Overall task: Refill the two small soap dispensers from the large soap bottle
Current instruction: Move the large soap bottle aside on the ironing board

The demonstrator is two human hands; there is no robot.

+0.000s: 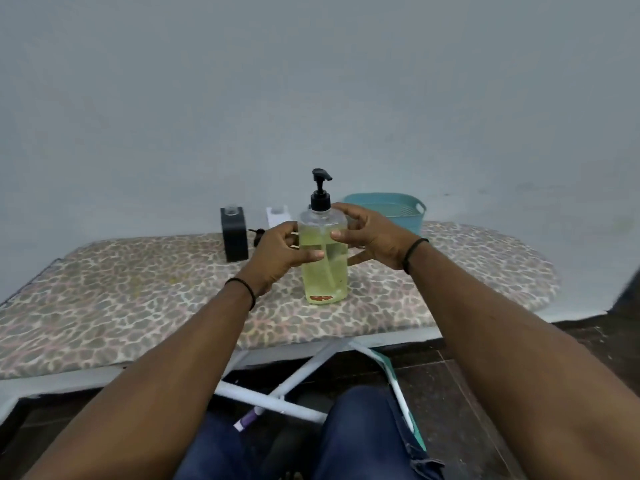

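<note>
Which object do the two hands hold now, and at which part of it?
Both hands hold the large soap bottle by its clear body: left hand round the left side, right hand at the upper right side. The black pump is not touched.

Plain pale grey-blue wall (311,81) fills upper frame, evenly lit. Ironing board (138,306) with leopard-print cover spans the middle, against the wall. White metal legs (298,372) cross below the board. Dark tiled floor (467,393) underneath. Teal plastic basket (398,211) on board beside wall.
</note>
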